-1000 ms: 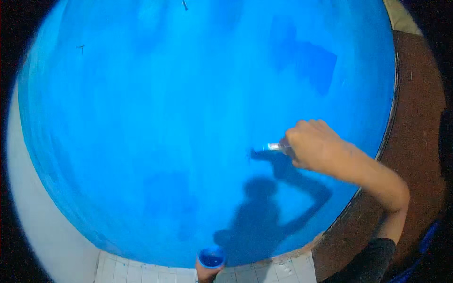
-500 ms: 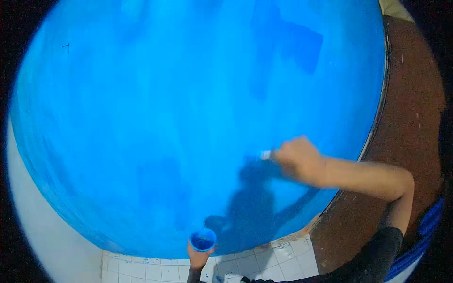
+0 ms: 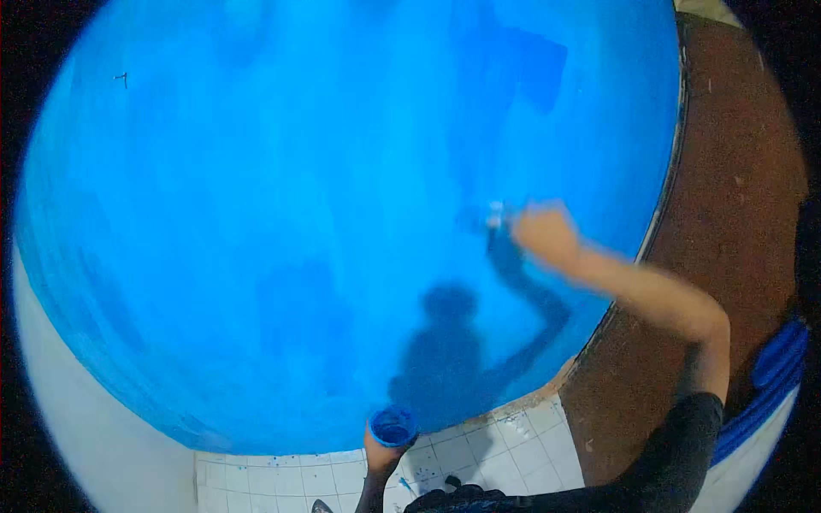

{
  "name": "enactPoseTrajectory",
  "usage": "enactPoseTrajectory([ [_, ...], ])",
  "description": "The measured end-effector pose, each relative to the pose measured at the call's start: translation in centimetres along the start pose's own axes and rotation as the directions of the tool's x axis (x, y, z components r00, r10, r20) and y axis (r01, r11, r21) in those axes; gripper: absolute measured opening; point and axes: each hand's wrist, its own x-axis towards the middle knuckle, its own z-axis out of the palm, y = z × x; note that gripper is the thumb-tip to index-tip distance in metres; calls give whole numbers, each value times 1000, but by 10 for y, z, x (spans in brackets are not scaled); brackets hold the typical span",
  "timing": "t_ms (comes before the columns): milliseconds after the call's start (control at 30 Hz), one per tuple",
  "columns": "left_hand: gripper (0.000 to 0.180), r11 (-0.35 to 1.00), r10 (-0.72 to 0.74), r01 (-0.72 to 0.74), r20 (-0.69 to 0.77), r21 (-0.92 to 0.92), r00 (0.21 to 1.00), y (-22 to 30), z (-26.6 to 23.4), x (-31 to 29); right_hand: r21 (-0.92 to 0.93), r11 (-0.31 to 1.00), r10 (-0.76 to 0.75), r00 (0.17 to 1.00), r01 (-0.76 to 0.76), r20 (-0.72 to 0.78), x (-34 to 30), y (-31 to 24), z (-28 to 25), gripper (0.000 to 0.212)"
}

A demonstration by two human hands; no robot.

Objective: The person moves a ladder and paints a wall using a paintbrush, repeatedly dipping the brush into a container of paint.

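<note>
In front of me stands a wall (image 3: pixel 342 171) coated in blue paint, with darker patches at the upper right and lower middle. My right hand (image 3: pixel 547 237), blurred by motion, is closed around a paintbrush (image 3: pixel 496 215). Its bristle end is at the wall, right of the middle; whether it touches I cannot tell. Low down, my left hand (image 3: pixel 381 453) grips a blue cup (image 3: pixel 393 426) from below and the side. Dark blue paint shows inside the cup, which is held upright close to the wall's lower edge.
A brown surface (image 3: pixel 744 171) borders the wall on the right beyond a dark edge strip. White tiles (image 3: pixel 282 479) with blue spatters lie below, and a pale wall (image 3: pixel 94 402) is at left. A blue coiled thing (image 3: pixel 774 368) shows at lower right. My shadow falls on the wall.
My right hand has moved up the wall with the paintbrush. The left hand and cup appear slightly farther right, as the whole view has shifted a little.
</note>
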Motion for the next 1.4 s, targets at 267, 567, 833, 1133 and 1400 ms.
enactPoseTrajectory([
  [267,67,996,63,-57,-81,71,995,11,-44,-39,-356,921,122,984,-161,-132,-12,-37,36,27],
  [567,64,989,-125,114,-129,-91,984,-11,-75,-85,-51,952,274,913,-302,-301,43,79,-30,13],
  [833,63,993,-97,72,-283,-96,954,-10,-79,-86,118,993,21,993,-8,-113,-54,-153,69,28],
  [1133,62,1000,24,-19,-293,20,956,-20,-91,-96,118,852,502,732,-510,-460,39,-9,-34,23],
  [1400,66,1000,-28,29,-323,-4,946,-48,-106,-115,439,898,-169,941,24,293,-54,-214,46,22],
])
